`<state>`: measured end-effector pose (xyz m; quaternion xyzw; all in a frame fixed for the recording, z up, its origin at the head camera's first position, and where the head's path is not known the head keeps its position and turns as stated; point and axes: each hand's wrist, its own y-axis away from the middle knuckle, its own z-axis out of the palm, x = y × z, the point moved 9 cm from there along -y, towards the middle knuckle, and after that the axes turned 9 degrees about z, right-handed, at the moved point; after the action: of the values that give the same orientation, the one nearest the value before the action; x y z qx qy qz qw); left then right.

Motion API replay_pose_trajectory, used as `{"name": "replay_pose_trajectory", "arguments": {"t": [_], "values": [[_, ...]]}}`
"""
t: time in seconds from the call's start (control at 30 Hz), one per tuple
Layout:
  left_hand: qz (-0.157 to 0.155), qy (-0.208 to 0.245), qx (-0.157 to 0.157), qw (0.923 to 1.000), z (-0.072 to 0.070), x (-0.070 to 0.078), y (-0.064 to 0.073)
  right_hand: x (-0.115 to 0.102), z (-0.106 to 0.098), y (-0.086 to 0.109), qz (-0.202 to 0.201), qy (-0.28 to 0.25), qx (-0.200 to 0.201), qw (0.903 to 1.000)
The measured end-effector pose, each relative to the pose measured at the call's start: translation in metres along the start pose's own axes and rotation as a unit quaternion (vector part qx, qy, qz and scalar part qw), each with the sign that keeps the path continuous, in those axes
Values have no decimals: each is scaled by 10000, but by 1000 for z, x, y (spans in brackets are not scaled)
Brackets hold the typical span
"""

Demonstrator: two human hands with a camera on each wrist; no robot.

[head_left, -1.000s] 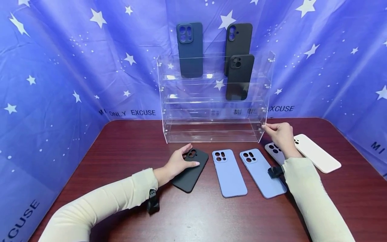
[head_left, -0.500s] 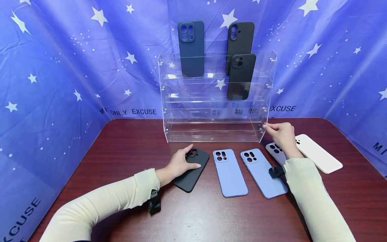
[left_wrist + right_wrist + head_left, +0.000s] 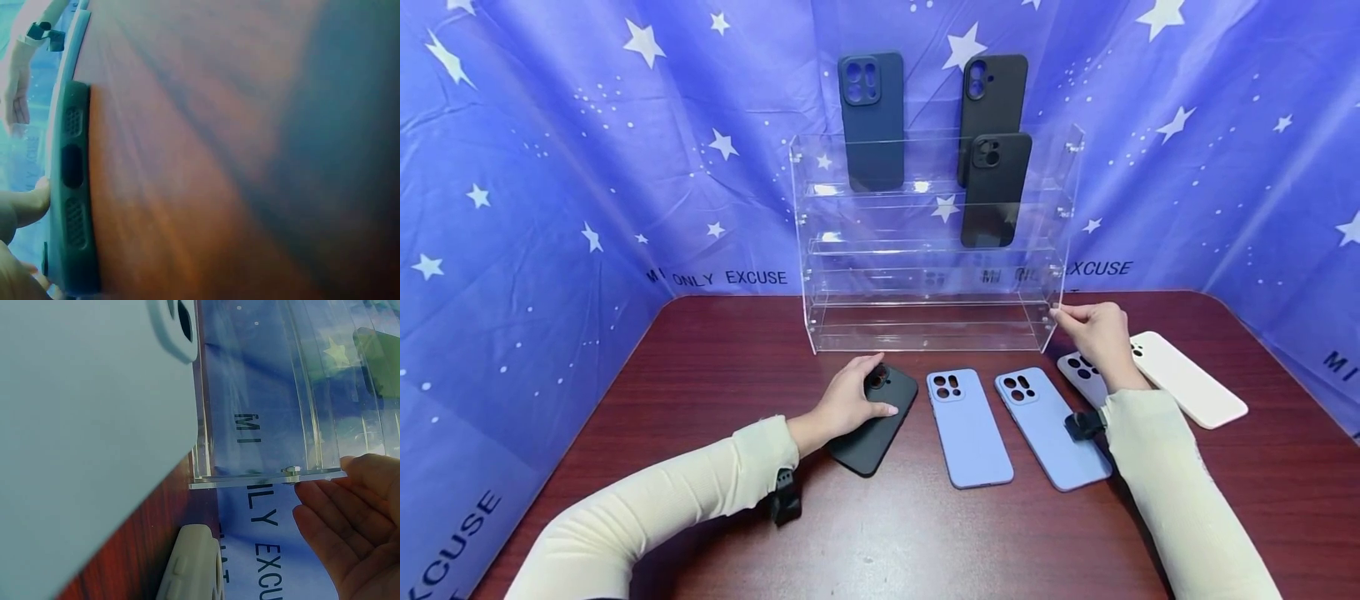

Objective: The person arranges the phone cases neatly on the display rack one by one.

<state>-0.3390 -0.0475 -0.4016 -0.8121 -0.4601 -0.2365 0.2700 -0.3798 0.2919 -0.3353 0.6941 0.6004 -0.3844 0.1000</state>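
Note:
My left hand (image 3: 847, 398) lies over a black phone case (image 3: 867, 446) on the table, thumb across its back and fingers at its upper left edge by the camera cutout. The left wrist view shows the case's bottom edge (image 3: 74, 181), with a port opening and speaker grilles, and the thumb (image 3: 32, 205) against it. With thumb and fingers, my right hand (image 3: 1099, 332) pinches the right side panel of a clear acrylic display stand (image 3: 925, 340). The right wrist view has this hand (image 3: 359, 515) at the panel's edge; its other fingers lie beneath.
Two light blue phone cases (image 3: 972, 433) (image 3: 1051, 433) lie in front of the stand. A pale lilac case (image 3: 1081, 375) is partly under the right wrist, beside a white case (image 3: 1191, 382). On the stand are a navy case (image 3: 874, 125) and two black cases (image 3: 1009, 92) (image 3: 996, 196).
My left hand has shifted slightly over the black case, its fingers now covering more of the camera cutout. My right hand keeps its place at the stand.

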Motion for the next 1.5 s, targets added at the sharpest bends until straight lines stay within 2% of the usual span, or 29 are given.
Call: {"name": "replay_pose_trajectory", "arguments": {"t": [0.07,0.17,0.4,0.5,0.57,0.7,0.87,1.0,1.17,1.27,1.37,1.5], "values": [[-21,-24,50,10000,-2,1,-2,0,0,0,13,-8,-5,10000],[-229,62,98,9997,-7,0,-5,0,-1,-1,13,5,-10,10000],[-824,744,299,9934,-13,-12,-7,0,-1,-1,-14,22,18,10000],[-947,879,407,9908,-16,-13,-6,0,0,0,-7,-15,14,10000],[-917,964,482,9899,-20,-12,-7,-1,0,1,-11,-19,17,10000],[-864,1570,552,9823,-25,-9,-12,-3,0,1,-31,-52,27,10000],[-979,2369,537,9651,-33,-3,-18,-4,-1,1,-49,-66,9,10000],[-964,2682,576,9568,-48,9,-23,-3,-2,1,-47,-36,2,10000],[-857,2986,779,9473,-73,25,-31,-3,-1,1,2,-25,-26,10000],[-755,3045,961,9446,-91,34,-37,-3,-1,0,12,-39,-37,10000],[-578,2980,1175,9455,-112,46,-44,-2,0,0,13,-30,-38,10000],[-394,3035,1578,9388,-140,59,-50,0,1,0,-5,10,-29,10000]]}}
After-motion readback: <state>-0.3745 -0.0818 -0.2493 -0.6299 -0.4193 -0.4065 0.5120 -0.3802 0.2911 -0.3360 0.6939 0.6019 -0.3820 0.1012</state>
